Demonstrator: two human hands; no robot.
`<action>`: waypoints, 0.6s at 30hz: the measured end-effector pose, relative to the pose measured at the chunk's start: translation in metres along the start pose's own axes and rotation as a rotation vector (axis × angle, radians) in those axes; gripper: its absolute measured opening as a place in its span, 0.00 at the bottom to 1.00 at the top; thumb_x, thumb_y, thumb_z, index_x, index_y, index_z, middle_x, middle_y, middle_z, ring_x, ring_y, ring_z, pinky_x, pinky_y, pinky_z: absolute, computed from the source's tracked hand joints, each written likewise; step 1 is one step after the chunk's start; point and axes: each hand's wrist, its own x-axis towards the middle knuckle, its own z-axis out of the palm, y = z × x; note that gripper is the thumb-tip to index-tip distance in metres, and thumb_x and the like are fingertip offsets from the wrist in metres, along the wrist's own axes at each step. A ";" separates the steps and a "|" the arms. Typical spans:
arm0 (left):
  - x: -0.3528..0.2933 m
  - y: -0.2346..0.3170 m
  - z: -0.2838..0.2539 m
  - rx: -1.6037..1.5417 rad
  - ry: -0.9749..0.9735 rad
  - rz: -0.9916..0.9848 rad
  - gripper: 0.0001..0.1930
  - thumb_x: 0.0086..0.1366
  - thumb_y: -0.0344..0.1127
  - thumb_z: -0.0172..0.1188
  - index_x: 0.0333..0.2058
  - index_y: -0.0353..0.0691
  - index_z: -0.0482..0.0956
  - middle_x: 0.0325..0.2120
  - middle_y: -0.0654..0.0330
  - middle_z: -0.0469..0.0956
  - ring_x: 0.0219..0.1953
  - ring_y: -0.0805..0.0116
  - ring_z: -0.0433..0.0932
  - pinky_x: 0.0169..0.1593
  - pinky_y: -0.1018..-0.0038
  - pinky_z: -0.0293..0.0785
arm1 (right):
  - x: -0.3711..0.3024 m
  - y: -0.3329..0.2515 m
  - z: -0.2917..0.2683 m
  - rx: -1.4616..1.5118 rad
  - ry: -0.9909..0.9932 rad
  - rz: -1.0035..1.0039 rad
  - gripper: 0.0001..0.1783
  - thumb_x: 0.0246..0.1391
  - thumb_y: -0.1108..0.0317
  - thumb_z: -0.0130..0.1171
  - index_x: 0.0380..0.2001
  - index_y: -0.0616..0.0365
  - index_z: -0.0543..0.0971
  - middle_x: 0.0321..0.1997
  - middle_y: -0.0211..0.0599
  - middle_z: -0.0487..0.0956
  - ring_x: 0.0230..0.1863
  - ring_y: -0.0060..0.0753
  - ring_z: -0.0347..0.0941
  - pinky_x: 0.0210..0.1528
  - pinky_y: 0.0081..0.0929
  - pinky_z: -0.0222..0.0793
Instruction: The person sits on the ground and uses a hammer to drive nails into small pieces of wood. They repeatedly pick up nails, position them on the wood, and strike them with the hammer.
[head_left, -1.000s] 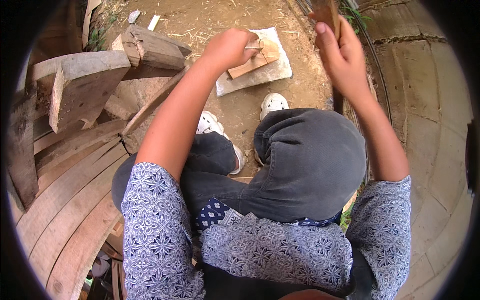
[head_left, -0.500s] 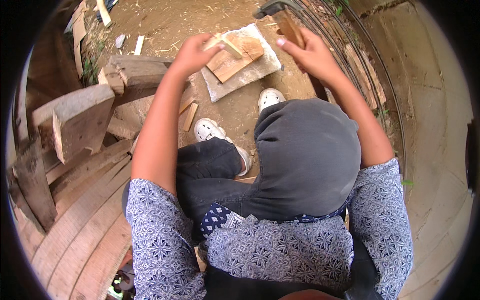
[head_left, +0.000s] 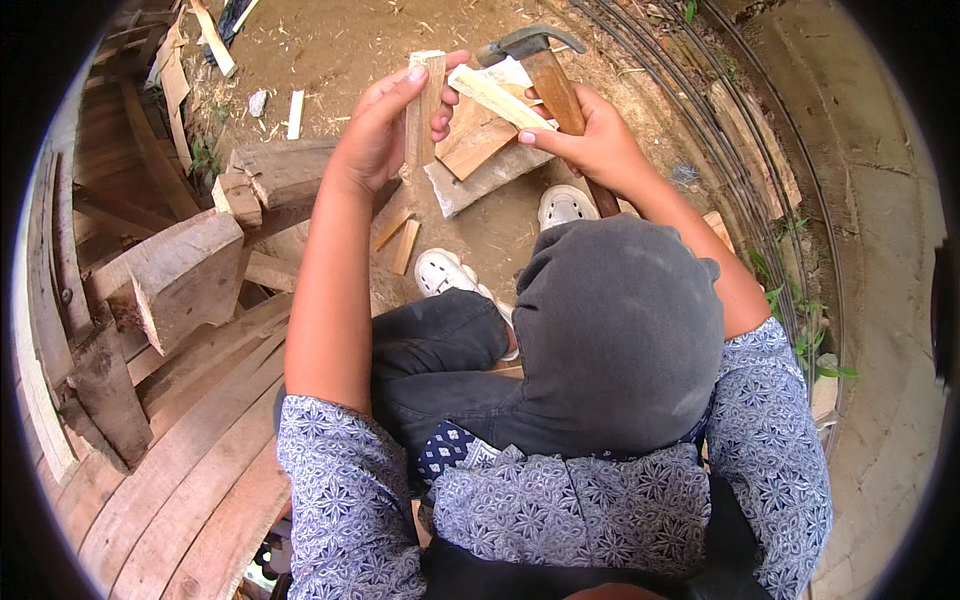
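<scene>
My left hand (head_left: pixel 385 125) is closed around a short flat wood strip (head_left: pixel 426 105), held upright with its end above the thumb. My right hand (head_left: pixel 595 130) grips a hammer (head_left: pixel 556 90) by its wooden handle, the curved dark metal head (head_left: pixel 530 43) pointing away from me. Between that hand's thumb and fingers a second, paler wood strip (head_left: pixel 497 97) is also pinched, slanting toward my left hand. Below both hands a brown wood block (head_left: pixel 472 148) lies on a whitish stone slab (head_left: pixel 447 192), partly hidden by the pale strip.
Cut timbers (head_left: pixel 190 265) are piled at left, beside stacked planks (head_left: pixel 190 480). Small offcuts (head_left: pixel 405 247) lie near my white shoes (head_left: pixel 442 272). Dark rods (head_left: pixel 735 130) run along the right, by a concrete surface (head_left: pixel 880 250). Wood shavings are scattered over the dirt.
My left hand has lifted off the block and now holds a strip upright. My right hand has come inward and lower with the hammer, and now also holds a pale strip.
</scene>
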 end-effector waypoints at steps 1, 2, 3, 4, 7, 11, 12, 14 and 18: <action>0.001 0.001 0.003 -0.015 0.002 0.014 0.30 0.73 0.48 0.54 0.66 0.32 0.69 0.37 0.63 0.76 0.32 0.75 0.72 0.39 0.77 0.71 | -0.003 -0.002 -0.007 -0.008 -0.009 0.041 0.31 0.48 0.61 0.78 0.52 0.62 0.78 0.39 0.34 0.83 0.35 0.20 0.77 0.36 0.23 0.73; 0.002 0.001 0.007 -0.037 0.001 0.029 0.31 0.73 0.49 0.53 0.66 0.32 0.67 0.38 0.62 0.75 0.32 0.75 0.72 0.39 0.76 0.71 | -0.006 -0.010 -0.010 -0.021 -0.017 0.084 0.31 0.48 0.61 0.78 0.52 0.62 0.78 0.39 0.33 0.82 0.33 0.19 0.76 0.34 0.22 0.72; 0.003 0.001 0.010 -0.058 0.000 0.044 0.32 0.73 0.49 0.52 0.67 0.31 0.66 0.38 0.62 0.75 0.33 0.74 0.72 0.40 0.76 0.71 | -0.006 -0.011 -0.011 -0.027 -0.008 0.050 0.31 0.49 0.60 0.78 0.52 0.62 0.78 0.37 0.31 0.82 0.30 0.18 0.75 0.31 0.21 0.71; 0.003 0.002 0.012 -0.015 0.036 0.045 0.32 0.74 0.50 0.52 0.67 0.31 0.66 0.38 0.62 0.75 0.32 0.74 0.72 0.39 0.77 0.72 | -0.004 -0.011 -0.012 -0.033 -0.001 0.016 0.31 0.49 0.60 0.78 0.53 0.61 0.77 0.36 0.30 0.82 0.28 0.17 0.74 0.29 0.20 0.70; 0.004 0.006 0.017 0.094 0.127 0.041 0.30 0.75 0.49 0.50 0.66 0.32 0.67 0.40 0.60 0.76 0.32 0.74 0.74 0.38 0.77 0.74 | -0.003 -0.011 -0.013 -0.040 0.018 0.026 0.31 0.49 0.59 0.77 0.53 0.60 0.77 0.33 0.27 0.81 0.23 0.15 0.71 0.23 0.18 0.67; 0.000 0.007 0.008 0.154 0.206 -0.026 0.25 0.78 0.47 0.47 0.65 0.37 0.70 0.44 0.56 0.79 0.31 0.74 0.77 0.38 0.78 0.77 | 0.009 0.007 -0.008 0.031 -0.016 0.073 0.32 0.50 0.57 0.77 0.53 0.59 0.77 0.30 0.26 0.79 0.20 0.14 0.69 0.20 0.17 0.65; -0.001 0.006 0.004 0.155 0.230 -0.053 0.25 0.78 0.47 0.46 0.65 0.39 0.71 0.44 0.56 0.78 0.30 0.74 0.77 0.38 0.78 0.77 | 0.011 0.011 -0.006 -0.009 -0.004 0.102 0.32 0.50 0.56 0.77 0.53 0.60 0.77 0.31 0.28 0.80 0.22 0.16 0.71 0.22 0.19 0.67; -0.003 0.002 -0.003 0.509 0.318 -0.127 0.24 0.77 0.47 0.49 0.65 0.41 0.71 0.43 0.55 0.77 0.32 0.70 0.78 0.39 0.76 0.77 | 0.013 0.018 -0.003 -0.089 0.016 0.164 0.32 0.50 0.54 0.76 0.53 0.61 0.77 0.33 0.32 0.82 0.25 0.20 0.75 0.26 0.22 0.72; -0.004 -0.064 -0.029 1.363 0.361 0.157 0.26 0.72 0.46 0.56 0.64 0.43 0.72 0.43 0.53 0.75 0.36 0.59 0.77 0.44 0.70 0.76 | 0.023 0.084 -0.011 -0.384 0.282 0.008 0.35 0.48 0.51 0.76 0.52 0.65 0.77 0.39 0.46 0.84 0.37 0.37 0.82 0.40 0.35 0.77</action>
